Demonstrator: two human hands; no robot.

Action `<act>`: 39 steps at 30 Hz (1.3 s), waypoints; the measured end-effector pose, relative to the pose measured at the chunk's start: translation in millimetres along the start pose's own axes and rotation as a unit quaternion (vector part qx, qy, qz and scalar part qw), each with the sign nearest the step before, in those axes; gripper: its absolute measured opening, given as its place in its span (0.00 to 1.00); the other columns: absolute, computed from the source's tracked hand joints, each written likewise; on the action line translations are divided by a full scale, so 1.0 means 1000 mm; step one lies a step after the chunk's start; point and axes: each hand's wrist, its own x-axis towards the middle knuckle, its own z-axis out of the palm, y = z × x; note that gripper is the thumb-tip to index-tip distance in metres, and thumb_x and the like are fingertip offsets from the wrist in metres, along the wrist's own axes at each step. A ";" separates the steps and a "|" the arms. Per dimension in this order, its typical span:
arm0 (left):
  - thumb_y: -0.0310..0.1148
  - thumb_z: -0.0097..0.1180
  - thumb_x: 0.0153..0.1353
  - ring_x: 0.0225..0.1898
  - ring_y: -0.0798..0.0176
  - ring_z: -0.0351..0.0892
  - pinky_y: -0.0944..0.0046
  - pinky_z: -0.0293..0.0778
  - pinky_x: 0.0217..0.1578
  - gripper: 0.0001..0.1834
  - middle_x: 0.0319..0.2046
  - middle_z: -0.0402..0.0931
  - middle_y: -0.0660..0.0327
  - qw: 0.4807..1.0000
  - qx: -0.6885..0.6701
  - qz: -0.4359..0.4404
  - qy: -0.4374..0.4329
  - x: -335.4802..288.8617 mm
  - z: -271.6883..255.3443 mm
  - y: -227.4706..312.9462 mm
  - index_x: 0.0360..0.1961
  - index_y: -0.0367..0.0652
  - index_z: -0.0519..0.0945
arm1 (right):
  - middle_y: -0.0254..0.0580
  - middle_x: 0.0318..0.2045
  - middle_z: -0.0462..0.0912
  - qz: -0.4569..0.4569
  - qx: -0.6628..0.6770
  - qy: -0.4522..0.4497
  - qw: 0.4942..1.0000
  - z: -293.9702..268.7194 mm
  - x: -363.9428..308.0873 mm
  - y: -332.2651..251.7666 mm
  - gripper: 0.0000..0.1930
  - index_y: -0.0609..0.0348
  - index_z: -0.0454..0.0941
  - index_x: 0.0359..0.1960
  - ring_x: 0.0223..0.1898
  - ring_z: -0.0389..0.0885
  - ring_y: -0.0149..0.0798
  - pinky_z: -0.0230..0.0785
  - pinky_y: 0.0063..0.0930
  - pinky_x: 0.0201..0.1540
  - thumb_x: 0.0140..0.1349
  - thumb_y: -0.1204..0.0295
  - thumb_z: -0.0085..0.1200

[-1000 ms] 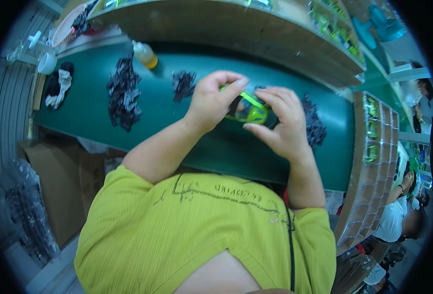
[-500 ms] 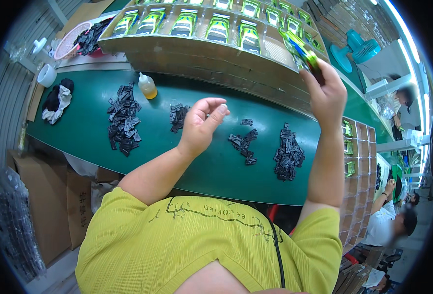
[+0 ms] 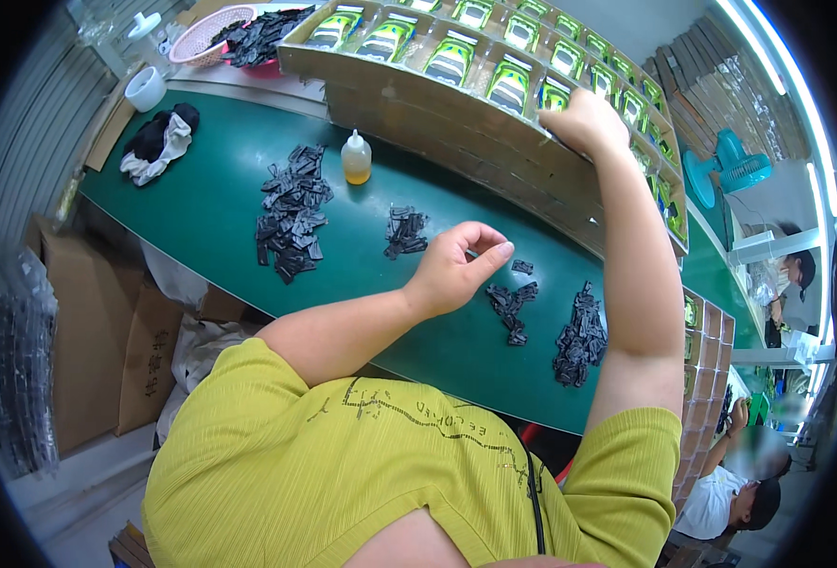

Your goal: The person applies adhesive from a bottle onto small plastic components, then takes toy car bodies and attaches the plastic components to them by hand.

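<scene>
At the near edge of the large divided cardboard box (image 3: 475, 118), my right hand (image 3: 590, 125) reaches into a compartment. It grips a green toy car body shell (image 3: 555, 95) with a dark, striped part; its lower end is behind my fingers. Similar green shells (image 3: 451, 59) lie one to a compartment beside it. Over the middle of the table hovers my left hand (image 3: 458, 268), fingers curled and thumb tip close to the fingertips, with nothing visible in it. Small piles of black plastic parts (image 3: 511, 308) lie near it, and one separate black part (image 3: 523, 267) is just beyond the thumb.
On the green table (image 3: 390, 331) stand a squeeze bottle (image 3: 357, 159) of yellow liquid and more black parts (image 3: 290, 213). A black-and-white cloth (image 3: 160, 142), a white roll (image 3: 145, 89) and a pink basket (image 3: 212, 38) are at left. A teal fan (image 3: 735, 163) and co-workers are at right.
My right hand has lowered the green shell from above the box into a front-row compartment. My left hand stays curled over the table. The whole view has turned and shifted.
</scene>
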 end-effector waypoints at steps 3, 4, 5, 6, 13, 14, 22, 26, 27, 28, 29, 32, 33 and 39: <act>0.38 0.63 0.64 0.33 0.74 0.76 0.70 0.74 0.37 0.13 0.30 0.81 0.65 0.999 -0.002 0.012 0.033 0.005 -0.003 -0.004 0.37 0.37 0.81 | 0.52 0.39 0.87 0.005 -0.006 -0.056 0.998 0.009 0.018 -0.011 0.24 0.65 0.85 0.35 0.42 0.86 0.47 0.77 0.37 0.49 0.47 0.54 0.61; 0.38 0.63 0.64 0.33 0.74 0.76 0.70 0.75 0.37 0.13 0.30 0.81 0.64 0.998 0.021 0.037 0.038 0.007 -0.007 -0.005 0.36 0.37 0.81 | 0.52 0.41 0.86 0.006 0.018 -0.081 0.996 0.007 0.023 -0.010 0.26 0.63 0.84 0.42 0.40 0.87 0.45 0.78 0.36 0.46 0.48 0.54 0.63; 0.38 0.64 0.63 0.32 0.74 0.76 0.70 0.75 0.37 0.13 0.30 0.81 0.64 0.999 0.010 0.030 0.029 0.009 -0.004 -0.002 0.36 0.37 0.81 | 0.51 0.42 0.86 0.028 0.039 -0.102 0.994 0.003 0.024 0.007 0.28 0.61 0.82 0.48 0.38 0.87 0.43 0.79 0.35 0.44 0.49 0.54 0.64; 0.36 0.59 0.67 0.34 0.76 0.75 0.73 0.72 0.38 0.10 0.32 0.81 0.66 0.999 0.023 0.029 0.005 0.012 -0.005 0.000 0.40 0.39 0.80 | 0.51 0.40 0.86 -0.006 0.079 -0.018 0.997 0.012 0.036 0.030 0.25 0.64 0.83 0.43 0.39 0.87 0.42 0.78 0.36 0.45 0.50 0.55 0.63; 0.33 0.63 0.64 0.43 0.69 0.78 0.71 0.74 0.43 0.19 0.45 0.79 0.60 0.999 0.012 0.047 -0.010 0.008 -0.012 0.006 0.54 0.39 0.76 | 0.40 0.34 0.83 -0.018 0.697 0.038 0.716 -0.011 -0.077 0.056 0.16 0.65 0.80 0.42 0.30 0.83 0.33 0.77 0.29 0.33 0.59 0.64 0.58; 0.31 0.65 0.62 0.47 0.66 0.77 0.70 0.74 0.45 0.27 0.51 0.75 0.57 0.995 0.000 0.095 -0.033 0.003 -0.008 0.012 0.60 0.40 0.69 | 0.46 0.40 0.85 -0.055 0.726 -0.007 0.686 0.000 -0.095 0.067 0.24 0.66 0.78 0.50 0.36 0.85 0.38 0.79 0.34 0.39 0.57 0.61 0.62; 0.37 0.74 0.45 0.56 0.60 0.74 0.61 0.71 0.57 0.50 0.55 0.72 0.51 0.991 0.056 0.027 -0.118 -0.033 -0.001 0.011 0.67 0.36 0.61 | 0.37 0.35 0.83 -0.015 0.664 -0.270 0.697 0.069 -0.213 0.051 0.16 0.61 0.79 0.48 0.34 0.80 0.23 0.71 0.18 0.31 0.62 0.65 0.63; 0.38 0.71 0.47 0.53 0.53 0.77 0.59 0.73 0.54 0.44 0.50 0.75 0.50 0.916 0.357 0.010 -0.181 -0.051 -0.021 0.043 0.65 0.38 0.66 | 0.41 0.36 0.85 -0.097 0.369 -0.037 0.923 0.092 -0.192 0.073 0.13 0.61 0.84 0.42 0.34 0.83 0.38 0.76 0.32 0.38 0.62 0.65 0.60; 0.39 0.72 0.48 0.52 0.50 0.77 0.57 0.74 0.52 0.44 0.49 0.74 0.50 0.850 0.475 0.023 -0.228 -0.055 -0.022 0.046 0.66 0.41 0.66 | 0.43 0.37 0.85 -0.158 0.232 0.000 0.960 0.097 -0.187 0.075 0.12 0.61 0.84 0.42 0.36 0.83 0.43 0.76 0.37 0.41 0.59 0.68 0.60; 0.41 0.71 0.49 0.47 0.45 0.76 0.54 0.75 0.47 0.42 0.46 0.74 0.51 0.833 0.497 0.036 -0.241 -0.060 -0.022 0.045 0.66 0.43 0.67 | 0.43 0.37 0.85 -0.154 0.235 -0.002 0.960 0.102 -0.183 0.074 0.12 0.61 0.84 0.42 0.36 0.83 0.43 0.76 0.37 0.41 0.59 0.68 0.60; 0.41 0.71 0.49 0.47 0.45 0.76 0.54 0.75 0.47 0.42 0.46 0.74 0.51 0.832 0.498 0.029 -0.242 -0.063 -0.021 0.045 0.66 0.43 0.67 | 0.44 0.36 0.83 -0.227 0.156 0.020 0.961 0.107 -0.178 0.069 0.11 0.60 0.84 0.40 0.38 0.83 0.46 0.76 0.39 0.43 0.57 0.70 0.60; 0.41 0.71 0.51 0.45 0.49 0.77 0.54 0.75 0.45 0.42 0.44 0.73 0.52 0.796 0.543 0.052 -0.260 -0.066 -0.016 0.046 0.65 0.43 0.67 | 0.45 0.33 0.82 -0.323 0.012 0.025 0.946 0.108 -0.168 0.057 0.06 0.59 0.82 0.32 0.39 0.83 0.49 0.76 0.41 0.45 0.52 0.76 0.57; 0.41 0.71 0.51 0.45 0.49 0.77 0.54 0.75 0.45 0.42 0.44 0.73 0.52 0.795 0.546 0.045 -0.260 -0.066 -0.019 0.044 0.65 0.43 0.67 | 0.45 0.33 0.83 -0.332 -0.023 0.004 0.943 0.105 -0.165 0.051 0.06 0.59 0.82 0.31 0.38 0.83 0.49 0.76 0.41 0.45 0.51 0.77 0.56; 0.26 0.64 0.54 0.42 0.51 0.78 0.57 0.76 0.45 0.26 0.43 0.75 0.53 0.855 0.467 0.089 -0.208 -0.058 -0.041 0.029 0.56 0.38 0.74 | 0.47 0.36 0.84 -0.300 -0.076 -0.002 0.951 0.107 -0.161 0.052 0.10 0.60 0.82 0.37 0.41 0.84 0.50 0.78 0.39 0.46 0.52 0.77 0.54</act>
